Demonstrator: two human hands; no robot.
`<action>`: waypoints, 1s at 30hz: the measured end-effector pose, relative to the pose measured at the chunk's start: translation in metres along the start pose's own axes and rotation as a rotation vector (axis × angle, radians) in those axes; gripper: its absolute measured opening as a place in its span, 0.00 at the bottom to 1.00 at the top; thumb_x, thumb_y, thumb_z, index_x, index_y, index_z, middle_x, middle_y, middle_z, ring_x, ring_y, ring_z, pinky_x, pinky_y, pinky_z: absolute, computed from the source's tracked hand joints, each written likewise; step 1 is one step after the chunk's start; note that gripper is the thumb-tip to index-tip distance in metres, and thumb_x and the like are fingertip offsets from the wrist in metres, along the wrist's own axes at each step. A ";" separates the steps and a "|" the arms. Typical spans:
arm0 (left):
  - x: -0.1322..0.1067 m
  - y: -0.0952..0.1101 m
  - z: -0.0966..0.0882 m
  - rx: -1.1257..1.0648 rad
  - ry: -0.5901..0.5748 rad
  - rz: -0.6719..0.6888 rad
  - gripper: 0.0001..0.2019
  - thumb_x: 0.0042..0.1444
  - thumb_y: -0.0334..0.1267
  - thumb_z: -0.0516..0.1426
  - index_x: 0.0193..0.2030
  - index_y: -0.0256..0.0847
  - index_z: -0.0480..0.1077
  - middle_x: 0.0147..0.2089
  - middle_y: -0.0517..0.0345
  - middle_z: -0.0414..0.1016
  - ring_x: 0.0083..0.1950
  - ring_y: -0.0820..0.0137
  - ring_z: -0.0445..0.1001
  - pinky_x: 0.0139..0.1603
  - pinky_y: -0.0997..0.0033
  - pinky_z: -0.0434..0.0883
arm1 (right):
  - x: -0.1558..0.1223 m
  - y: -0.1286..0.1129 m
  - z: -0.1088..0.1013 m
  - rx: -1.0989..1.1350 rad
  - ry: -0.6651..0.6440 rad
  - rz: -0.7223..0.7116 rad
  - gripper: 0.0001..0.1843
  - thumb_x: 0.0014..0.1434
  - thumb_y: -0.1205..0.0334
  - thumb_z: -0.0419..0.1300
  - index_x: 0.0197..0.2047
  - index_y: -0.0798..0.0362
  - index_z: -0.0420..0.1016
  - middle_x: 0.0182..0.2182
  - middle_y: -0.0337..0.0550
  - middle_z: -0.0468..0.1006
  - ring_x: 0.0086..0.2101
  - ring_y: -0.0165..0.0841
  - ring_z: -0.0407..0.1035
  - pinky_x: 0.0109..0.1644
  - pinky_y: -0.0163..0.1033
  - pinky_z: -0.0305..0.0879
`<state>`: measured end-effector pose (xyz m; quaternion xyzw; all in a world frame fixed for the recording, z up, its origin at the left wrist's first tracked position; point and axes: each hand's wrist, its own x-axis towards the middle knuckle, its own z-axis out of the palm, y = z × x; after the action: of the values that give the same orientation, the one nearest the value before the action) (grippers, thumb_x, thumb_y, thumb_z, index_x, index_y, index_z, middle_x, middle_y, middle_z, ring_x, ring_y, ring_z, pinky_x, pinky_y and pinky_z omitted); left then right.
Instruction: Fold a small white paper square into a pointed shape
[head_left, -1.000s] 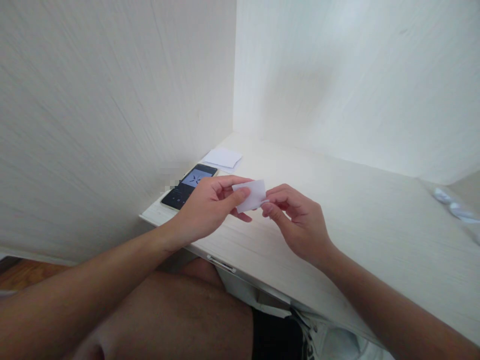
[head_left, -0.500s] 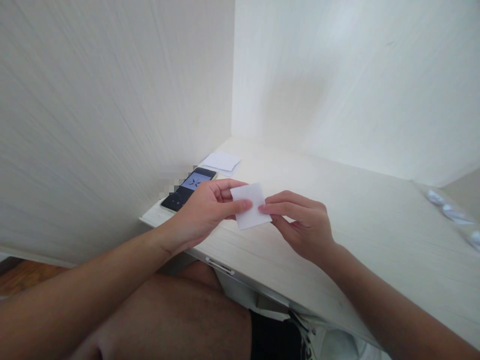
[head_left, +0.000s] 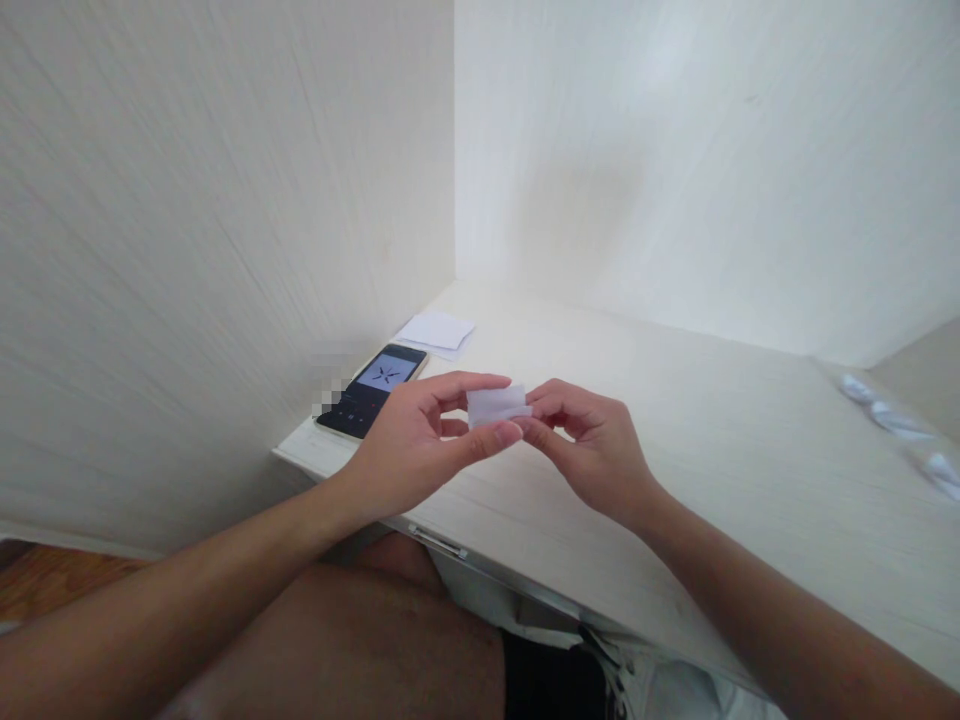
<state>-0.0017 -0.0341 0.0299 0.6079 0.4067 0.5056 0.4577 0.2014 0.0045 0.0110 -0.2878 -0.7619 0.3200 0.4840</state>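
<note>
Between both hands, above the desk, is a small piece of white paper (head_left: 495, 404), its lower edge bent up in a fold. My left hand (head_left: 427, 430) grips it from the left, index finger along the top edge and thumb along the bottom. With thumb and fingertips, my right hand (head_left: 589, 440) pinches the paper's right end. Just left of my left hand lies a phone (head_left: 386, 374), its lit screen showing a dark X-like figure on a pale ground. The paper's underside is hidden.
Sheets of white paper (head_left: 436, 330) lie behind the phone by the left wall. At the desk's (head_left: 720, 480) right side are twisted, whitish shiny pieces (head_left: 900, 420), blurred. A metal handle (head_left: 437, 541) sits on the front edge, above my legs. Pale walls border the desk.
The paper, flat and facing me before, is now tilted and folded along its lower edge. My left thumb has moved down to that edge, and my right fingers have shifted slightly left.
</note>
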 end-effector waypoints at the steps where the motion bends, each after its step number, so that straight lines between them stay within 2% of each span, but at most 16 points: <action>1: 0.000 -0.001 0.001 0.009 0.012 0.005 0.21 0.51 0.43 0.74 0.51 0.39 0.82 0.41 0.54 0.85 0.41 0.67 0.84 0.39 0.72 0.83 | 0.000 0.000 0.000 0.013 0.001 0.035 0.11 0.63 0.56 0.71 0.32 0.51 0.81 0.31 0.41 0.83 0.30 0.31 0.73 0.32 0.37 0.69; 4: 0.000 -0.004 0.002 0.005 0.041 0.013 0.17 0.55 0.41 0.72 0.49 0.39 0.82 0.39 0.56 0.84 0.37 0.69 0.83 0.39 0.71 0.84 | -0.002 -0.002 0.001 0.039 0.002 0.102 0.14 0.63 0.54 0.71 0.30 0.52 0.78 0.28 0.40 0.81 0.29 0.30 0.70 0.31 0.37 0.66; 7: 0.000 -0.004 0.003 -0.038 0.037 0.001 0.15 0.57 0.41 0.71 0.49 0.38 0.81 0.36 0.57 0.83 0.36 0.69 0.84 0.40 0.69 0.85 | -0.003 -0.003 0.003 0.031 0.022 0.095 0.16 0.63 0.52 0.70 0.29 0.52 0.75 0.26 0.38 0.78 0.27 0.29 0.68 0.30 0.36 0.65; 10: 0.001 -0.001 0.003 -0.077 0.028 -0.036 0.16 0.56 0.41 0.72 0.49 0.37 0.80 0.34 0.57 0.83 0.37 0.67 0.84 0.42 0.67 0.86 | -0.003 -0.003 0.002 -0.039 0.029 -0.008 0.15 0.64 0.54 0.70 0.30 0.52 0.76 0.26 0.37 0.77 0.26 0.27 0.67 0.30 0.35 0.65; 13: 0.002 -0.002 0.002 -0.175 0.029 -0.062 0.18 0.55 0.40 0.72 0.50 0.38 0.80 0.34 0.59 0.82 0.37 0.68 0.84 0.41 0.65 0.86 | -0.001 -0.004 -0.001 -0.089 -0.014 -0.173 0.08 0.64 0.59 0.71 0.35 0.51 0.80 0.30 0.38 0.80 0.28 0.27 0.70 0.32 0.35 0.68; 17: 0.004 -0.007 -0.003 -0.284 -0.015 -0.108 0.16 0.56 0.42 0.72 0.50 0.40 0.82 0.41 0.54 0.85 0.42 0.64 0.85 0.41 0.64 0.86 | 0.001 -0.005 -0.005 -0.126 -0.029 -0.271 0.03 0.64 0.66 0.70 0.39 0.49 0.82 0.33 0.39 0.83 0.31 0.28 0.74 0.35 0.36 0.71; 19: 0.004 -0.008 -0.006 -0.246 -0.061 -0.118 0.15 0.55 0.42 0.73 0.48 0.41 0.84 0.43 0.51 0.86 0.42 0.64 0.85 0.43 0.63 0.85 | 0.001 -0.006 -0.006 -0.147 -0.007 -0.284 0.05 0.65 0.68 0.68 0.38 0.48 0.82 0.33 0.39 0.83 0.32 0.29 0.75 0.35 0.36 0.72; 24: 0.005 -0.007 -0.007 -0.109 -0.094 -0.074 0.10 0.51 0.39 0.74 0.41 0.42 0.86 0.38 0.54 0.87 0.35 0.68 0.83 0.42 0.66 0.83 | 0.001 -0.005 -0.007 -0.184 0.014 -0.320 0.08 0.65 0.72 0.67 0.36 0.49 0.81 0.34 0.40 0.83 0.34 0.30 0.77 0.38 0.36 0.73; 30: 0.005 -0.004 -0.009 0.254 -0.086 0.205 0.06 0.56 0.37 0.71 0.41 0.47 0.87 0.40 0.55 0.86 0.40 0.67 0.80 0.39 0.70 0.75 | 0.000 -0.003 -0.007 -0.231 0.028 -0.337 0.06 0.66 0.69 0.66 0.38 0.49 0.79 0.35 0.41 0.83 0.35 0.32 0.76 0.38 0.38 0.74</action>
<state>-0.0094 -0.0270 0.0282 0.7204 0.3830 0.4676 0.3401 0.2076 0.0035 0.0158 -0.2139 -0.8243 0.1410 0.5049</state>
